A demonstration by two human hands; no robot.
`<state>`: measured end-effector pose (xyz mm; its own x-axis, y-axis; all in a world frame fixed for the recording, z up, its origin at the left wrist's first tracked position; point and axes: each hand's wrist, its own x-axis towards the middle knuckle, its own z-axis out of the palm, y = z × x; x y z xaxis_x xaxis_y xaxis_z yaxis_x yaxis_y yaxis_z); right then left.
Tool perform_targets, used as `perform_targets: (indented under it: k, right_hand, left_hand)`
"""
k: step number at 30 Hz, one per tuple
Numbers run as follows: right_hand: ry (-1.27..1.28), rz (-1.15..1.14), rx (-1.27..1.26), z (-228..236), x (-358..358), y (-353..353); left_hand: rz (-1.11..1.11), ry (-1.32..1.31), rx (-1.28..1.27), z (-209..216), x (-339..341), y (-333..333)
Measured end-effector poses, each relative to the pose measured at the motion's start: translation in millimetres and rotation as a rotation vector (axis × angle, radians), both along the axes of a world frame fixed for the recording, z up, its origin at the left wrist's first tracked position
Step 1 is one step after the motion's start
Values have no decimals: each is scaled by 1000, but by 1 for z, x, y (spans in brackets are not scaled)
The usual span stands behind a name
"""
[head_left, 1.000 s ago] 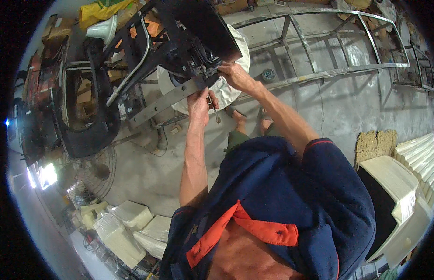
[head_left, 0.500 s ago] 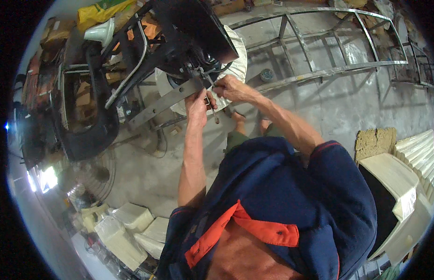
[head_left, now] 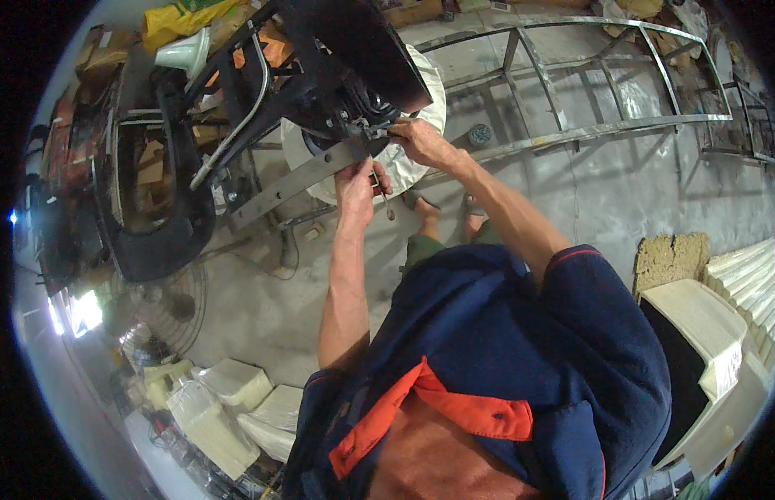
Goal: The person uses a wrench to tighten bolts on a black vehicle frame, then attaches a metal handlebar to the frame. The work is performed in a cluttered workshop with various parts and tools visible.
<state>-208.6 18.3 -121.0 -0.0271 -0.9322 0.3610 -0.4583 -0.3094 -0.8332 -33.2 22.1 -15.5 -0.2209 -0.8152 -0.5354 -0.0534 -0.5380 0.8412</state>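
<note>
A flat steel bar [head_left: 297, 180] with holes slants up to a black machine frame [head_left: 321, 75]. My left hand [head_left: 354, 193] is closed under the bar's upper end, around a slim metal wrench [head_left: 391, 212] whose rounded end hangs below the fingers. My right hand [head_left: 427, 145] is closed, fingertips pinched together at the small metal fittings [head_left: 366, 129] by the bar's end. What those fingertips hold is too small to tell. Behind both hands lies a round, pale-covered pad [head_left: 433, 104], partly hidden by the machine.
A long welded metal frame [head_left: 562, 133] lies on the floor at the right, with a small round tin [head_left: 480, 134] beside it. Wrapped pale blocks [head_left: 212, 417] sit at the lower left near a fan [head_left: 166, 312]. A pale boxy piece [head_left: 695, 321] stands at the right.
My right hand has moved up and away from me, from beside the left fingers to the fittings at the bar's end. My left hand stays under the bar with the wrench.
</note>
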Motion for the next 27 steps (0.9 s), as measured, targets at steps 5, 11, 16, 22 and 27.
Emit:
perform_targets:
  k: [5,11,16,22,27]
  right_hand:
    - [26,16,-36,-1,-13,-15]
    - [247,72,-193,23,-21,-29]
    - [168,204,-9,12,-17,-31]
    - [-172,43,323,42,21,34]
    - [-275,1,609,91,18,43]
  left_hand:
    - [-4,55,3,3,-3,0]
    - [14,19,2,3,-1,2]
    - [-35,-18,-5,4,0,1]
    - [-31,31,4,-5,4,-3]
    - [27,-54,20,9,-2,4]
